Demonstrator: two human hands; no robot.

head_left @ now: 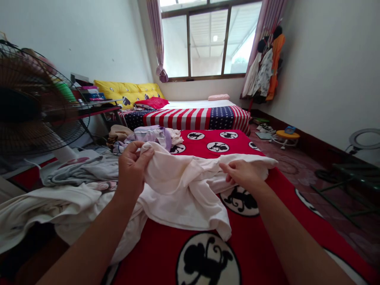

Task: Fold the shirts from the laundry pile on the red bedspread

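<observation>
1. Nearest me, the red blanket (255,245) with its monkey roundels lies under the work, apparently serving as a broad, soft surface on which cloth can be spread.
2. The white garment (184,206) rests on it in front of me, between and below my hands, its lower part spread flat and one corner trailing towards me. The blanket seems to bear most of its weight, so my fingers need only manage the upper edge.
3. My left hand (132,168) pinches the garment's left end between thumb and fingers, lifting it; I judge the raised end hangs open this way rather than bunching.
4. My right hand (242,173) is at the garment's other side, fingers curled narrow over the fabric, probably to steady it; whether they grip any, I cannot tell.
5. To my left, pale clothes (71,206) lie heaped, likely there to be within reach yet off the spread garment.
6. Beyond, lilac clothes (150,136) sit bunched at the blanket's far left, apart from my fingers.
</observation>
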